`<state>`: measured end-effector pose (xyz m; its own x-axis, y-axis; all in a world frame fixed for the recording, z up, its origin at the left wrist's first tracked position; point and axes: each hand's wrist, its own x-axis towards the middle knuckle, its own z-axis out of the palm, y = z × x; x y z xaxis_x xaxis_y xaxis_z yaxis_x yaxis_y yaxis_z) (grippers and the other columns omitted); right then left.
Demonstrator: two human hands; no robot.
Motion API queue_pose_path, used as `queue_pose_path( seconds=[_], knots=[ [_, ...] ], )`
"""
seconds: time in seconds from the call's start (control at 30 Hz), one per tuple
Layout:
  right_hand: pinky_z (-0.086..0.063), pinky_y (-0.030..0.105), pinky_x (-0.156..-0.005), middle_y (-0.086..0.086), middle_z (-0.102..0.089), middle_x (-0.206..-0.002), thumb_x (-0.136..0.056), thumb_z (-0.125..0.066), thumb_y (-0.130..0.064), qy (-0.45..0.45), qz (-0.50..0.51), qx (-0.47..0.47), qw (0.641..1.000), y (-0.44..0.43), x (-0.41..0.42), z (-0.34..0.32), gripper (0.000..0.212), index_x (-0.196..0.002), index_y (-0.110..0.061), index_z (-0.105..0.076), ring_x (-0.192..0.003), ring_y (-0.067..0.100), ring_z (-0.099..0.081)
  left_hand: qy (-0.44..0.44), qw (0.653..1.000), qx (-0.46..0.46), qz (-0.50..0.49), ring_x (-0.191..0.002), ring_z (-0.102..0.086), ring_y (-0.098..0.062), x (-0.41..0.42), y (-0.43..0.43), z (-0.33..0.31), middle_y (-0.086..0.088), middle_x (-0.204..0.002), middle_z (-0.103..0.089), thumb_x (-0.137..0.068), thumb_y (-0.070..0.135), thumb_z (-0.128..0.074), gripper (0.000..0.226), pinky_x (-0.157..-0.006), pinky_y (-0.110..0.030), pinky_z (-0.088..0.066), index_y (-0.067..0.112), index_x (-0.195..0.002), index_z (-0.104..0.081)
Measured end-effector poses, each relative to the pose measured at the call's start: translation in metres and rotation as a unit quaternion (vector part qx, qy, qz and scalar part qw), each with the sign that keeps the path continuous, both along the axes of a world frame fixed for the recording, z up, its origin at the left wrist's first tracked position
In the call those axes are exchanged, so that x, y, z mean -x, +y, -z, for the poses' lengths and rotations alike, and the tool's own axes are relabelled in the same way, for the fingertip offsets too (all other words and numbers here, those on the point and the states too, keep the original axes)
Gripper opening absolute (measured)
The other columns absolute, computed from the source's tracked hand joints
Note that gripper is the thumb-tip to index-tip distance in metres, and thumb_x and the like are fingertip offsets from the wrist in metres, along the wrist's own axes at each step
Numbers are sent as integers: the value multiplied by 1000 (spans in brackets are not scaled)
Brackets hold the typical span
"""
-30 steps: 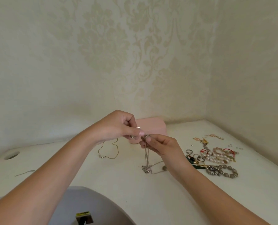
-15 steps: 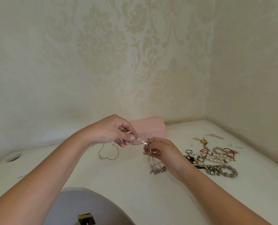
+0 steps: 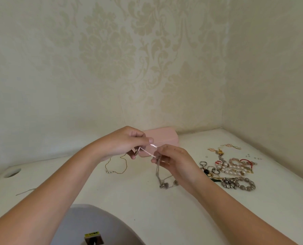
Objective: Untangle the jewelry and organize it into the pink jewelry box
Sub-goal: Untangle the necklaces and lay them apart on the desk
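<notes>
Over the white table (image 3: 147, 209), just in front of the pink jewelry box (image 3: 166, 137), both hands work on one silver chain (image 3: 158, 171). The left hand (image 3: 120, 144) has its fingers curled, with thumb and first finger pinched tight on the chain's top end. A small round loop (image 3: 137, 150) sits tucked under those fingers. The right hand (image 3: 176, 162) pinches the same chain a bit lower, fingers curled, back of the hand facing up. Between the two pinches the chain is pulled into a tight slanted line. Below the right hand the rest hangs down, and its little charms (image 3: 164, 185) lie on the table.

Both arms reach in from the bottom corners, and the hands are held up off the table. A second ago the hands were touching fingertip to fingertip; now they are a little apart. The box is shut, back near the wall. A thin gold necklace (image 3: 118, 167) lies to the left, and a pile of beads and pearls (image 3: 235, 170) lies off to the right
</notes>
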<state>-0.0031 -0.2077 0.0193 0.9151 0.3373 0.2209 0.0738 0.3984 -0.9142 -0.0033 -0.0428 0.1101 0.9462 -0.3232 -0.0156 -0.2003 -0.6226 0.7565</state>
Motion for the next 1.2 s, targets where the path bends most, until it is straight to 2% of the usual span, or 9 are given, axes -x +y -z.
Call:
queue_pose_path(
  seconds=[0.23,0.33,0.5,0.63,0.7,0.8,0.97,1.1,1.2],
  knots=[
    [-53,31,-80,8,-55,-72,-75,-63,-6,108,-53,-163,979,-10,-6,1,25,-57,-12,-45,-65,18,-55,77,963,252,-59,-43,-38,-12,0,10,-13,3,-48,-34,-90,27,-52,39,-47,-19,-33,20,-56,-32],
    [-53,31,-78,7,-50,-67,-84,-55,-1,121,4,-133,984,-10,-9,1,30,-56,-12,-51,-57,16,-52,82,945,305,-84,-44,-43,-13,-1,14,-8,6,-41,-27,-90,28,-53,39,-57,-24,-38,20,-56,-35],
    [-50,30,-70,4,-50,-57,-92,-53,-13,126,56,-90,986,-13,-13,3,53,-39,-17,-55,-52,18,-50,108,903,408,-78,-36,-28,-5,-3,17,-7,9,-43,-25,-80,28,-55,25,-31,-14,-24,18,-59,-48],
    [-55,35,-74,9,-65,-69,-97,-49,-24,138,104,-60,983,-14,-16,4,36,-65,-9,-54,-66,23,-65,116,919,372,-59,-33,-23,0,-2,24,-7,10,-47,-27,-80,27,-52,13,-27,-12,-14,14,-76,-55],
    [-55,30,-62,10,-65,-70,-98,-46,-26,143,121,-20,982,-14,-17,3,35,-71,-6,-56,-59,22,-62,121,931,339,-63,-32,-22,1,0,29,-4,9,-48,-28,-83,25,-51,14,-27,-12,-14,14,-82,-59],
    [-47,24,-49,9,-61,-68,-99,-44,-29,118,146,76,979,-14,-15,0,37,-73,-5,-58,-47,18,-51,129,935,322,-79,-31,-21,1,3,40,2,9,-48,-27,-86,24,-49,16,-29,-12,-12,14,-86,-61],
    [-44,23,-44,10,-59,-67,-99,-41,-34,88,138,172,971,-11,-12,1,43,-74,-5,-60,-43,18,-53,140,919,352,-113,-32,-22,0,7,59,13,9,-49,-27,-78,25,-54,19,-29,-12,-12,14,-89,-65],
    [-34,20,-41,4,-59,-59,-99,-39,-39,31,165,297,940,-9,-11,1,48,-69,-8,-61,-40,16,-48,134,905,381,-135,-36,-24,-1,-1,68,24,9,-52,-29,-90,19,-49,17,-30,-11,-17,15,-96,-64],
    [-27,13,-36,5,-53,-52,-99,-40,-34,23,155,287,945,-12,-8,-5,49,-63,-7,-59,-32,7,-37,115,904,374,-170,-39,-28,-3,-15,63,40,9,-53,-34,-95,14,-46,17,-33,-12,-21,13,-93,-63]
  ],
)
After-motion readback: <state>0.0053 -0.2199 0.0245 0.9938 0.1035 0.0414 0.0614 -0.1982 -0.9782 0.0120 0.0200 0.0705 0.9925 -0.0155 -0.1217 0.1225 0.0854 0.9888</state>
